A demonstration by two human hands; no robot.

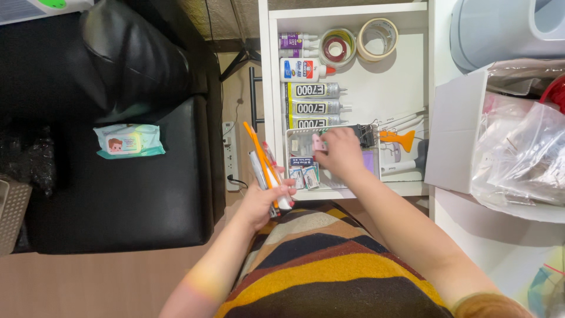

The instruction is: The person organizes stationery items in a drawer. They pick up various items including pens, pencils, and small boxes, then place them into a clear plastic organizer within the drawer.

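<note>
1. A small pink item (318, 143) sits over the clear tray (297, 136) in the white drawer (388, 88), pinched by the right hand (341, 152).
2. The left hand (262, 203) grips a bundle of orange-and-white tools (265, 165) beside the drawer.
3. Glue tubes (315, 99) and tape rolls (359, 41) lie behind the tray.

Drawer (412, 88) open in front of person. Tape rolls (356, 42) at back, glue bottle (303, 70) just left of them, glue tubes (315, 107) in a row nearer. Small basket (294, 138) at front; binder clips (368, 134) right of it. Wipes pack (129, 140) on seat (118, 206), far left. Box w/ bags (456, 135) right of drawer.
</note>
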